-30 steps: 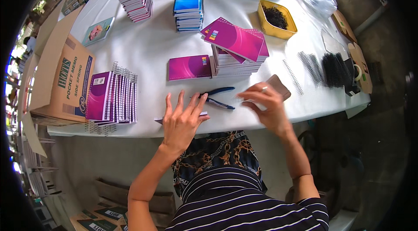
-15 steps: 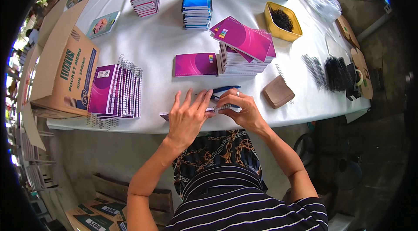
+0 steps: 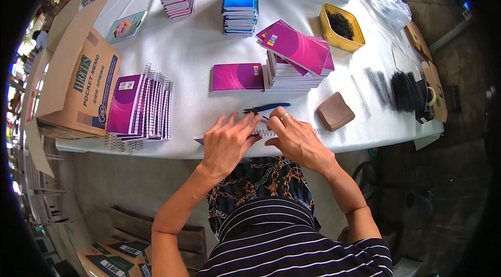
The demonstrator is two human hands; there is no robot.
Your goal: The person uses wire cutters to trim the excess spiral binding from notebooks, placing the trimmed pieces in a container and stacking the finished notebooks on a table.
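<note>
My left hand lies over a thin purple notebook at the table's front edge, fingers on the far side and thumb on the near side. Most of that notebook is hidden under the hand. A wire spiral coil runs from the notebook's edge toward the right, passing under my right hand. The right fingers and thumb are bent round the coil, and its loose end shows past the hand. Just beyond my fingertips lie blue-handled pliers. The brown block-like object rests right of my right hand.
Purple notebooks are stacked ahead, with coil-bound ones beside an open carton at left. Blue notebooks stand farther back. A yellow tub holds black pieces. Loose coils, black coils and a tape dispenser sit at right.
My right hand has shifted slightly right, and more of the coil now shows between and beyond my hands. The loose coil near the brown block appears farther right. My left hand stays on the notebook.
</note>
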